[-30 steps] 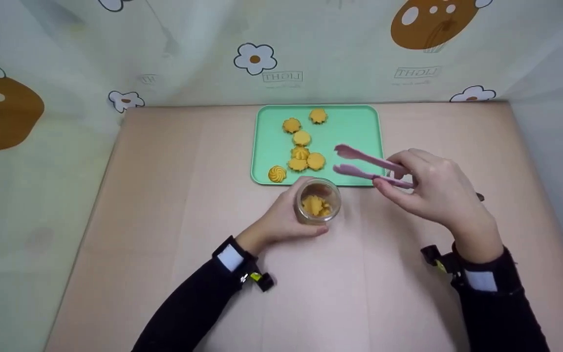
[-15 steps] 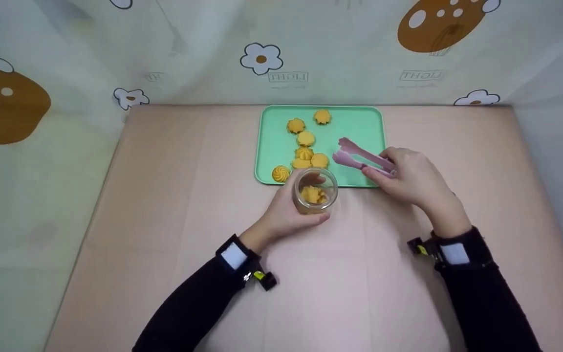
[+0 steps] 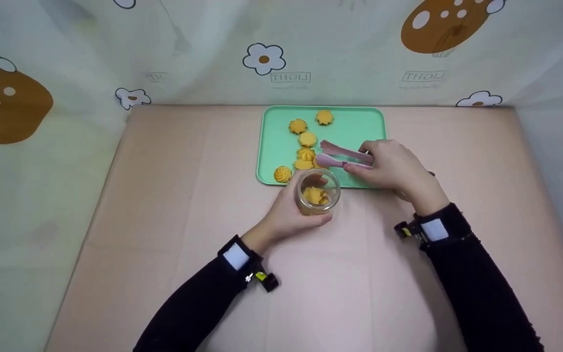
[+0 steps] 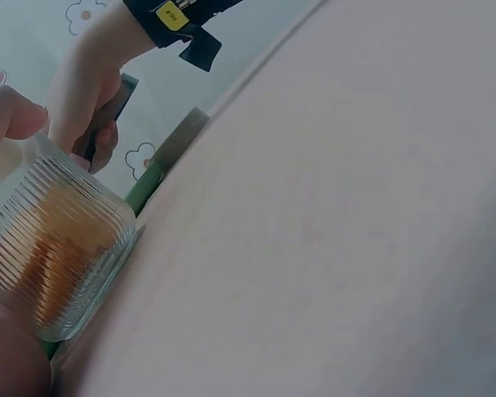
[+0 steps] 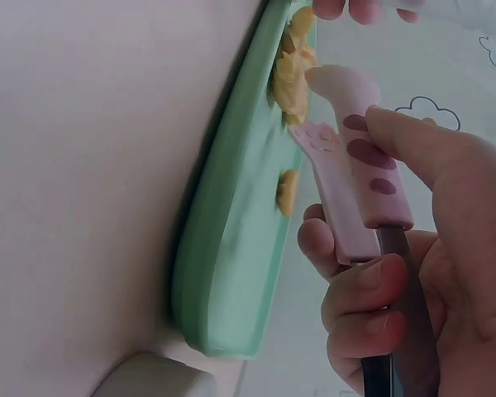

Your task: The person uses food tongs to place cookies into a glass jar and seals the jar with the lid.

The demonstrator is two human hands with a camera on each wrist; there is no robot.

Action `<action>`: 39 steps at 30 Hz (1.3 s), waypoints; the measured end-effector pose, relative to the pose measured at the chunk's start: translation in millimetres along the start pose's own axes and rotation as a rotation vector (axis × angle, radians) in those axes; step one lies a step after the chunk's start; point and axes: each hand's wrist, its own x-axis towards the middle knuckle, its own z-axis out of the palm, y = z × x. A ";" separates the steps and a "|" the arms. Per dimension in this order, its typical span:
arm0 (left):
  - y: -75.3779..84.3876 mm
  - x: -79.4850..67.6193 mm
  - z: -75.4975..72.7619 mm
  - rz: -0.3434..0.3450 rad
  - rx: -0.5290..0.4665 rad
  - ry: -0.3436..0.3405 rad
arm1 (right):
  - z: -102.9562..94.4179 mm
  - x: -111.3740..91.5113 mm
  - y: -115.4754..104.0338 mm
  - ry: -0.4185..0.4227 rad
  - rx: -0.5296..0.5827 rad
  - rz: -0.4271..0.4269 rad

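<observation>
Pink tongs point(image 3: 329, 160), gripped in the right hand point(image 3: 394, 164), are now way closer to the cookies point(image 3: 306, 154), so they're basically in grabbing range; left hand point(image 3: 287, 212)'s curled round the jar point(image 3: 314, 210).

On the pinkish bench point(image 3: 320, 283) a green tray point(image 3: 357, 129) is set at the far edge — a grey object point(image 5: 155, 379) is partly seen beside it.

The head view looks forward and down from above the near side, taking in most of the counter point(image 3: 174, 186) and the patterned cloth point(image 3: 198, 54) at its far edge. The left wrist view, tilted, faces the jar point(image 4: 70, 236) closely; the right wrist view, turned sideways, looks closely along the tongs point(image 5: 374, 169), sharing the green tray point(image 5: 241, 240) with the head view.
</observation>
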 end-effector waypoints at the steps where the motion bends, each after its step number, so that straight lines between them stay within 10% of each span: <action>1: 0.3 -0.1 0.0 -0.001 0.000 0.000 | 0.9 0.1 0.0 -0.005 0.002 -0.005; 39: 0.9 0.1 1.8 0.000 -0.018 0.013 | -19.7 -11.7 24.4 0.025 0.054 0.015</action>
